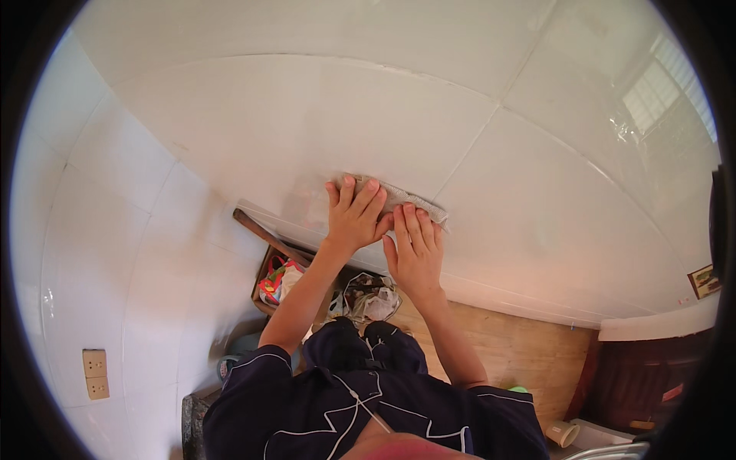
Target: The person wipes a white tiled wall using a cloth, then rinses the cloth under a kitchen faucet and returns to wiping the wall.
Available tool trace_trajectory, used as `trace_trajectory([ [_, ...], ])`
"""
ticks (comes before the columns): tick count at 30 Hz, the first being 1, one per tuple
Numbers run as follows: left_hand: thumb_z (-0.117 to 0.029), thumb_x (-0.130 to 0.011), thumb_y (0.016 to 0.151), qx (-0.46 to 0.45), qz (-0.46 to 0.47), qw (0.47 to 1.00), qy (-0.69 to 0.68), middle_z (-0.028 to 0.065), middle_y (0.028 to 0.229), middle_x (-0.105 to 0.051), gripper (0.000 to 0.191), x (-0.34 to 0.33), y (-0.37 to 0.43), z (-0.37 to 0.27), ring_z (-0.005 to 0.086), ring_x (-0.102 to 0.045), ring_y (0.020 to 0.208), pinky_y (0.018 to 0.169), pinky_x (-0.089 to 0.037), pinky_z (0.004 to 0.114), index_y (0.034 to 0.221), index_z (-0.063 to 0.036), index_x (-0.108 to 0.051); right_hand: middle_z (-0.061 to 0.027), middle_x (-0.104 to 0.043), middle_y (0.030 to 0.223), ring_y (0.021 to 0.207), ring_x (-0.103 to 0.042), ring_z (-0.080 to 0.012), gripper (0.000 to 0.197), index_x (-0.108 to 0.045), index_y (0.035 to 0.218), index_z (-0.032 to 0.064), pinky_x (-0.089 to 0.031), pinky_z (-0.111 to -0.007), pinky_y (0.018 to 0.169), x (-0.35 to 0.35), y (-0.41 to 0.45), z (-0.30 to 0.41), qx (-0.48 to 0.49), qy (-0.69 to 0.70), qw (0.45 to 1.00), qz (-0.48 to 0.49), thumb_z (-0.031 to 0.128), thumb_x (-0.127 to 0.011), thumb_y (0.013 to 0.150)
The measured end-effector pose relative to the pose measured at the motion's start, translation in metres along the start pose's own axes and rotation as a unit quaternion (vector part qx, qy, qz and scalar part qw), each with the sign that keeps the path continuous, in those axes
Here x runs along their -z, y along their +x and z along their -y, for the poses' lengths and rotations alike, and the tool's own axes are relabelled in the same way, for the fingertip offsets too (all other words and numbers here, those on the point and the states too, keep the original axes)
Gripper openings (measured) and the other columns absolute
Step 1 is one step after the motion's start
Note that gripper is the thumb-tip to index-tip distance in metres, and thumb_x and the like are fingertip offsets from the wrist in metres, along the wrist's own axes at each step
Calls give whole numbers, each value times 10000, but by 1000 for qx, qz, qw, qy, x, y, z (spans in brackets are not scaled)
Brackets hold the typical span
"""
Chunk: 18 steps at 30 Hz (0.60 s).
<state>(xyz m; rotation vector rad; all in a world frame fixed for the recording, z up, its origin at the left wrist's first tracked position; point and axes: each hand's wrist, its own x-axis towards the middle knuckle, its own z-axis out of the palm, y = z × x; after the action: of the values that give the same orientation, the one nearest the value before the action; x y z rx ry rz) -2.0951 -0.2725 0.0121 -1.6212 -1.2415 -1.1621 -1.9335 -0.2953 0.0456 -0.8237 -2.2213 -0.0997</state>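
Observation:
A folded grey cloth [422, 206] lies flat against the glossy white tiled wall [322, 115] in front of me. My left hand [357, 213] presses on its left part with the fingers spread and pointing up. Beside it, my right hand [415, 247] rests on the lower right part, its fingers closer together and fingertips just below the cloth's top edge. The two hands are near each other, thumbs facing inward. Part of the cloth is hidden beneath both hands.
Below stand a cardboard box [259, 290] with colourful bags, a wooden handle [267, 234] leaning over it, and a bin [371, 299] lined with plastic. Wall sockets [96, 374] sit at left. Dark red wooden furniture [638, 374] and a beige cup [562, 433] are at right.

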Motion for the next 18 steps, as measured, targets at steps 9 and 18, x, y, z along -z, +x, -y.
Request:
trace_trajectory([
  [9, -385, -517, 866, 40, 31, 998, 25, 81, 1429, -345, 499, 4, -11, -1, 405, -175, 1364, 1084, -68, 601, 1249, -69, -477, -62, -501, 1317, 1180, -471, -212, 421, -531, 1239, 48, -364, -364, 943, 6, 6, 0, 5, 35, 999, 2, 214, -571, 854],
  [18, -360, -521, 855, 48, 13, 998, 28, 109, 1436, -322, 571, 2, -8, -6, 430, -159, 1360, 1075, -79, 615, 1321, -55, -393, -49, -489, 1332, 1194, -460, -197, 431, -515, 1257, 45, -356, -356, 954, 6, 6, -1, 22, 45, 999, -4, 217, -555, 863],
])
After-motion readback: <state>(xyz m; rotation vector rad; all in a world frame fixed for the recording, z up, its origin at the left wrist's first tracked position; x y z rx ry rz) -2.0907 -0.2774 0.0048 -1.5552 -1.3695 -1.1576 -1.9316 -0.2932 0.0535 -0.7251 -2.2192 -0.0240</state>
